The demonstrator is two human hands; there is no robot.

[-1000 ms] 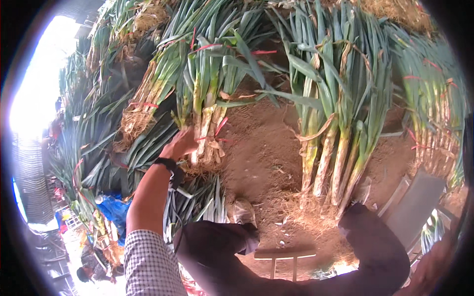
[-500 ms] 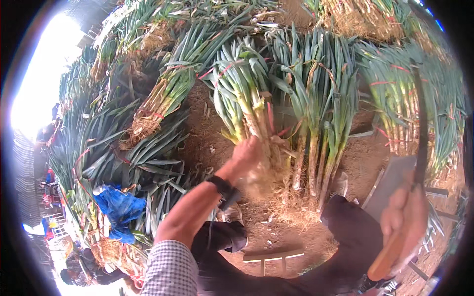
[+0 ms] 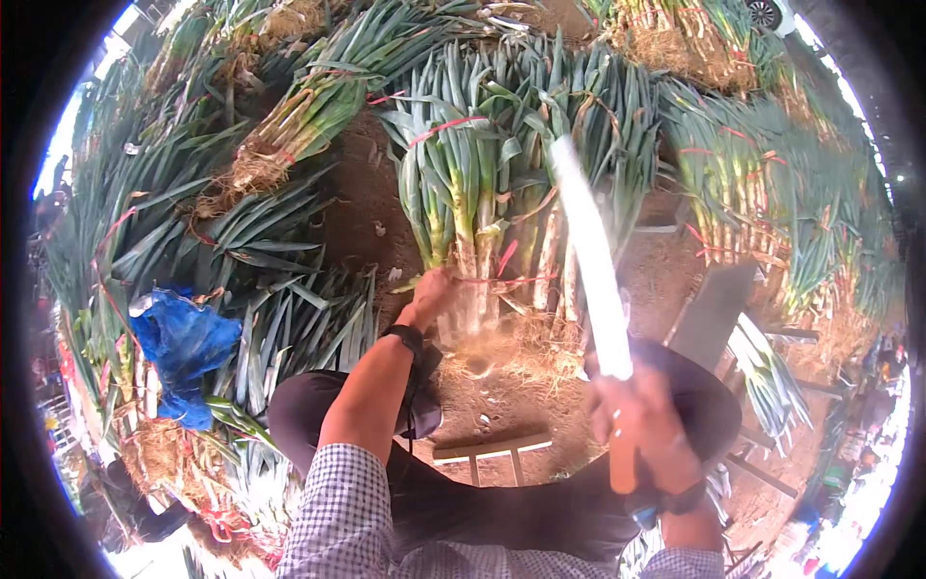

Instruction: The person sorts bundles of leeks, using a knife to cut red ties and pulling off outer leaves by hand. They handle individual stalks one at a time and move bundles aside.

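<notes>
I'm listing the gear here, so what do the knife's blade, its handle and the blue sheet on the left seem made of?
Blade: probably metal, smooth and shiny, going by its white glare. Handle: likely wood, an even orange-brown, though blur hides any grain. Blue sheet: probably thin plastic with a slight sheen, judging by its crumples; fabric can't be ruled out.

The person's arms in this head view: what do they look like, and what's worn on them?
Both arms wear checked sleeves, dark and white, the left sleeve ending on the forearm. The left hand is ungloved, with a black band at its wrist. The right hand is blurred; its wrist shows a dark band.
</notes>
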